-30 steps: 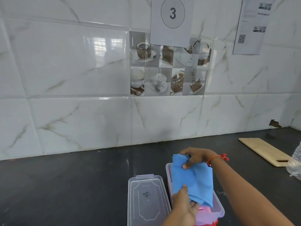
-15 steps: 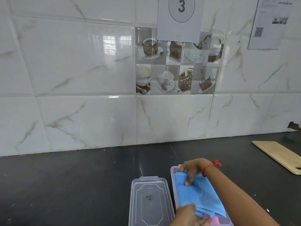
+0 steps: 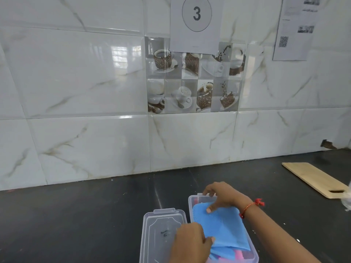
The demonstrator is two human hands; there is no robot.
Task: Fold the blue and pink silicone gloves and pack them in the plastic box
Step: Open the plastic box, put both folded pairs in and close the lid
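Low in the centre of the frame, the clear rectangular plastic box (image 3: 191, 201) sits on the black bench (image 3: 76, 215), and the folded blue silicone glove (image 3: 224, 226) lies across its open top, with the pink silicone glove (image 3: 239, 255) peeking out beneath it at the bottom edge. The right hand (image 3: 221, 196), a red thread bracelet (image 3: 250, 206) on its wrist, reaches in from the lower right; its fingers curl over the box's far rim while the thumb presses down on the blue glove. The left hand (image 3: 190, 242), at the bottom centre, pinches the near left edge of the blue glove. Just left of the box lies its clear plastic lid (image 3: 159, 232), flat on the bench. A pale wooden cutting board (image 3: 311, 177) rests at the right edge, well apart from the box.
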